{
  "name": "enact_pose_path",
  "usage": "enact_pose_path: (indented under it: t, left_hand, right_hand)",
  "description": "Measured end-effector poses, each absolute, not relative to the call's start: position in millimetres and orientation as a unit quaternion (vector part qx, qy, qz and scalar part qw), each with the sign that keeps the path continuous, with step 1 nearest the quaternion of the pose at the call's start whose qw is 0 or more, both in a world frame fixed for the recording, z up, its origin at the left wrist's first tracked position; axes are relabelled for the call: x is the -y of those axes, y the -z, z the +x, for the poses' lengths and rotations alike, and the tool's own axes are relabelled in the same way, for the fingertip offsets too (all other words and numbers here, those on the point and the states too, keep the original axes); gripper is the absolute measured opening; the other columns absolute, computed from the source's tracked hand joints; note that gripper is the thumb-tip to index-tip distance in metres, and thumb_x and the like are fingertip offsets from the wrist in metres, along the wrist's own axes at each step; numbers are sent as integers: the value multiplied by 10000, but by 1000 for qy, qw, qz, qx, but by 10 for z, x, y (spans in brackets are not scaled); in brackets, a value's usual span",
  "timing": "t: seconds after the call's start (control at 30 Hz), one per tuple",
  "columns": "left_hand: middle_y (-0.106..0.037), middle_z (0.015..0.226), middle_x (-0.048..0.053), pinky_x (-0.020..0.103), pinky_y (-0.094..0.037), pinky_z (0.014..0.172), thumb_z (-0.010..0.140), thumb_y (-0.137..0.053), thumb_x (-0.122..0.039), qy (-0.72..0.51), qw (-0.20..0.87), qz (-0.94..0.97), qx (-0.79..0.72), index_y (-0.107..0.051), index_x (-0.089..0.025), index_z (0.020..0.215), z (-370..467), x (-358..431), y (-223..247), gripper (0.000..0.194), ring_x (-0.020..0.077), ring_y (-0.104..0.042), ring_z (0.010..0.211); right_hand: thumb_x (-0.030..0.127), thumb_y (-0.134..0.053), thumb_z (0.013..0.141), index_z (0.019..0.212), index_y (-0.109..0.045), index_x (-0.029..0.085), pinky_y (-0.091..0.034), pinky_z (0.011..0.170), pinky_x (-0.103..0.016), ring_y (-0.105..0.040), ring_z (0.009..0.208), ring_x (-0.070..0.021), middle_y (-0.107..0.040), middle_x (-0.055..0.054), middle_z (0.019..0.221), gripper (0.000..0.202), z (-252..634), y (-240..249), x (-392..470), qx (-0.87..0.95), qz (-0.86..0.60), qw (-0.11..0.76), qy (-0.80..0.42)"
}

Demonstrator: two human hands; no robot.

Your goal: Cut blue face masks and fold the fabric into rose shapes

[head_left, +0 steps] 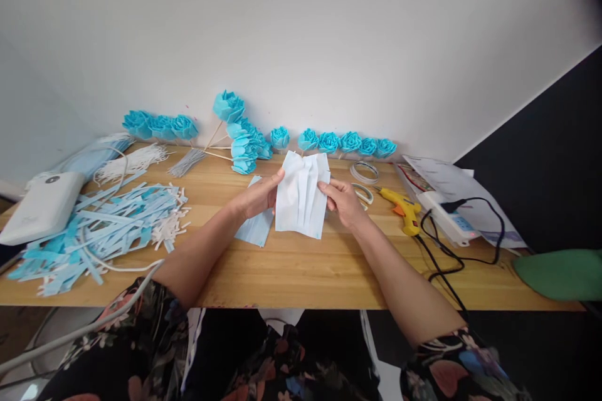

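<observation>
A pale, pleated mask sheet (301, 197) is held up above the middle of the wooden table. My left hand (261, 197) pinches its left edge, with the thumb in front and the other fingers partly hidden behind. On the right edge, my right hand (342, 199) grips it between thumb and fingers. Light blue mask material (256, 229) lies flat on the table, just below my left hand and partly covered by it.
Blue paper-like flowers (244, 145) line the wall. Cut blue strips (113, 219) and a white power bank (44, 208) lie left. On the right are tape (364, 171), a yellow glue gun (404, 210), a power strip (446, 219) and black cables.
</observation>
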State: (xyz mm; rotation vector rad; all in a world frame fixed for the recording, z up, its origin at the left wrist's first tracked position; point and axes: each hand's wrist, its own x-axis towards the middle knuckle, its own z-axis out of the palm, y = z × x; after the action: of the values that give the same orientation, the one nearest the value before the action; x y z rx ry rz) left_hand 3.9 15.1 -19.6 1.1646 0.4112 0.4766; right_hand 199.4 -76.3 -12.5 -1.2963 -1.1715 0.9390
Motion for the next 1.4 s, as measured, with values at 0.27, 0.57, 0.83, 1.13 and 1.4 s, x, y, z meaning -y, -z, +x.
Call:
enact_pose_path:
  t: [0.27,0.57,0.83,1.13,1.4]
  left_hand:
    - [-530,500,-14,224,-246,389,657,-790,-430,-290,740,549,-257,-623,-126,671,-5,-232,222,348,60,-397,403]
    - [-531,529,-30,229,-200,367,643,-806,-464,-336,756,504,-245,-630,-142,780,18,-220,177,392,61,-386,405]
    - [-564,626,-19,212,-365,421,649,-797,-544,-282,780,519,-207,-621,-136,962,45,-168,197,544,92,-501,491]
    - [-575,746,-29,177,-354,412,622,-813,-251,-321,753,540,-196,-607,-163,1019,-6,-212,147,456,68,-486,551]
    - [-585,662,-3,208,-376,468,646,-793,-275,-204,750,612,-144,-646,-128,842,-69,-168,130,285,78,-479,525]
  right_hand:
    - [534,-716,690,471,-445,217,-241,405,-237,-273,361,-67,-327,76,336,471,1977,100,722,426,-518,622,-403]
    - [687,-681,676,575,-559,199,-264,404,-224,-397,381,-82,-495,44,390,513,2006,153,740,474,-493,560,-467]
    - [598,-741,655,484,-550,182,-247,391,-228,-371,364,-67,-473,40,373,489,1990,164,731,475,-547,555,-408]
    - [554,-749,670,483,-553,184,-252,411,-234,-385,391,-74,-454,41,376,458,2006,150,719,459,-531,592,-396]
    - [594,-693,733,847,-696,230,-473,606,-268,-605,692,-154,-696,-1,790,382,2095,164,677,430,-464,637,-441]
